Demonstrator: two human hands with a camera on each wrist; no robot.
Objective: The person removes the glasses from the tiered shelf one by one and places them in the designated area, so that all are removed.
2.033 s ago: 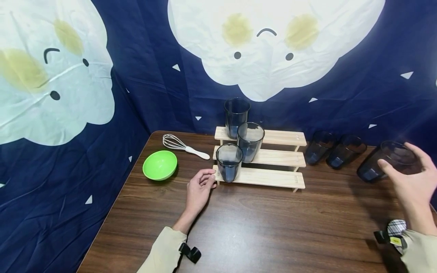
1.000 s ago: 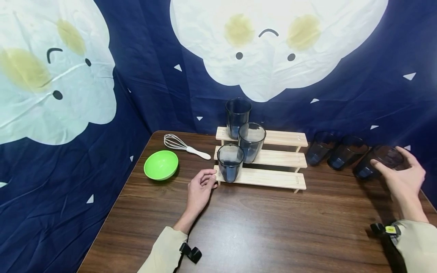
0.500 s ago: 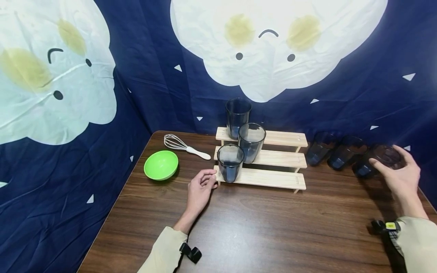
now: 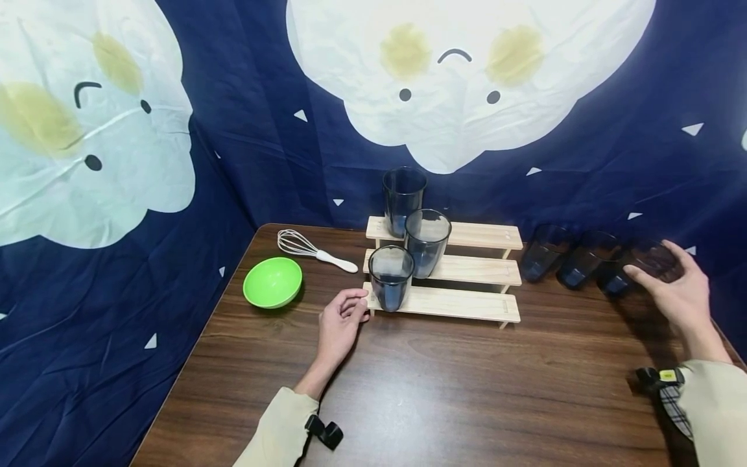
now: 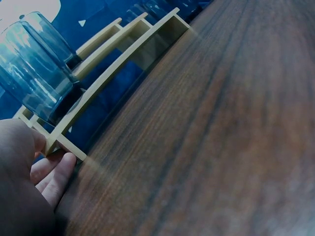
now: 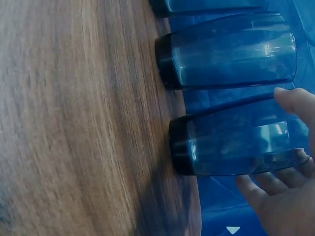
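My left hand (image 4: pixel 340 321) pinches the left end of the lowest step of a pale wooden three-step display stand (image 4: pixel 461 303). In the left wrist view the thumb lies over the step's end and the fingers (image 5: pixel 58 177) sit below. Each step bears one dark tinted drinking glass at its left part: a front glass (image 4: pixel 392 279), a middle glass (image 4: pixel 427 243) and a back glass (image 4: pixel 404 201). At the far right my right hand (image 4: pixel 683 292) grips the upper part of another tinted glass (image 6: pixel 226 140), thumb on one side, fingers on the other. This glass stands upright on the table.
Two more tinted glasses, a nearer one (image 4: pixel 586 263) and a farther one (image 4: pixel 544 256), stand between the stand and the held glass. A green bowl (image 4: pixel 273 283) and a white whisk (image 4: pixel 318 251) lie left on the brown table (image 4: pixel 467 389). A blue cloth (image 4: pixel 251 130) hangs behind.
The right hand has moved left with its glass, bringing it close beside the neighbouring glass. The left hand has stayed at the stand's end.
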